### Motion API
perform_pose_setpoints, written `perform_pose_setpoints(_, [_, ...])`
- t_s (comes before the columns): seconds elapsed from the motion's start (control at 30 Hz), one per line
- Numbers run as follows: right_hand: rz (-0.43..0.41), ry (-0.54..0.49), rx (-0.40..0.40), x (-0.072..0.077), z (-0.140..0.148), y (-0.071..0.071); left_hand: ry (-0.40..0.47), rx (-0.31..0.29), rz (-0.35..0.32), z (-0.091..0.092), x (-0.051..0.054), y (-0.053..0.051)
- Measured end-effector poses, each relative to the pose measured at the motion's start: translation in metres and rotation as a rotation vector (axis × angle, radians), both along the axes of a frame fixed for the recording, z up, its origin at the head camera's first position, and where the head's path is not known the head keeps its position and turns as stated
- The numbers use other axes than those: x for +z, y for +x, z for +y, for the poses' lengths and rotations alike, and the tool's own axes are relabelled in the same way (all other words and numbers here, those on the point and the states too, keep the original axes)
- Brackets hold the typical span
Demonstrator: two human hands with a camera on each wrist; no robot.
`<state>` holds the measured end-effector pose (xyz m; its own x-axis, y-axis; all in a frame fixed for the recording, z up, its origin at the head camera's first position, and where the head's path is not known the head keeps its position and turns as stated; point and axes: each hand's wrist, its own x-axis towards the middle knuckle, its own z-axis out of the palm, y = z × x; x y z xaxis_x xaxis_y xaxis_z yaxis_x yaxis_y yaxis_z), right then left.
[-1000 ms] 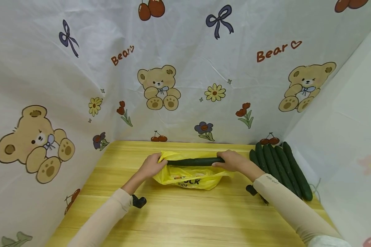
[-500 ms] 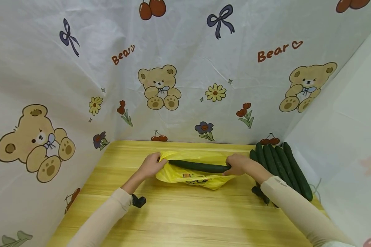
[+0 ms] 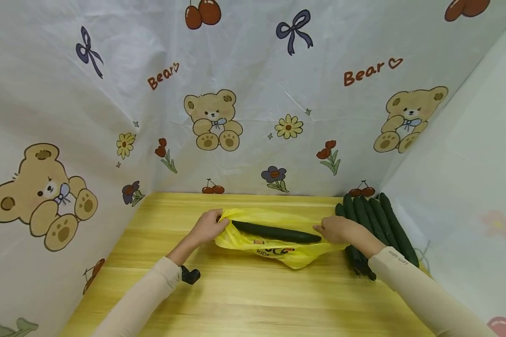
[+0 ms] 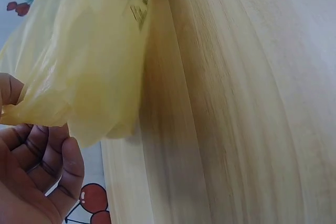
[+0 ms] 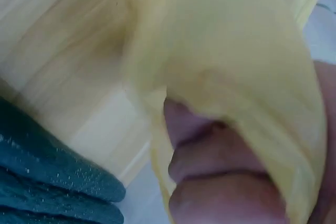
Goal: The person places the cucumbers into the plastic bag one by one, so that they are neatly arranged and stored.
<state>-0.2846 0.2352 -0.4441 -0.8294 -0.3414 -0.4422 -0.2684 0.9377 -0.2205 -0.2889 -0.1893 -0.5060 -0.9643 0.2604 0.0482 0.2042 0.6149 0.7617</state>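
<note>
A yellow plastic bag (image 3: 293, 257) with dark printing is spread open between the hands. Inside its mouth lies one long dark-green cucumber (image 3: 278, 233), sloping down to the right. At the bag's left edge, my left hand (image 3: 208, 228) pinches the film; the left wrist view shows the bag (image 4: 89, 72) bunched between thumb and fingers. My right hand (image 3: 341, 230) is at the right edge, apart from the cucumber's end. In the right wrist view its curled fingers (image 5: 220, 161) are wrapped by the yellow film, which they grip.
Several more cucumbers (image 3: 375, 217) lie side by side at the table's right, partly behind the right forearm. The wooden table (image 3: 236, 299) meets a bear-print cloth (image 3: 244, 164) at the back and sides. A black object (image 3: 190, 275) shows by the left wrist.
My right hand has let go of the cucumber's right end and moved right to the bag's edge. The cucumber's right end has sunk lower in the bag. The left hand keeps its hold.
</note>
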Motion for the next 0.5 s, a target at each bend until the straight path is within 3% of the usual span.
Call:
perform_pose_setpoints(0.2, [0.049,-0.029,0.029,0.0021,0.0047,-0.0006,0.0,-0.006,-0.011,0.0037,-0.0022,0.0011])
perform_pose_setpoints(0.37, [0.163,-0.05,0.129,0.0062,0.004,0.0018,-0.062,-0.005,0.029,0.0052,-0.0032,0.0004])
perform_pose_setpoints(0.5, [0.278,-0.143,0.142,0.0083,0.0065,0.0055,-0.109,-0.017,0.06,0.0044,-0.0049,0.0006])
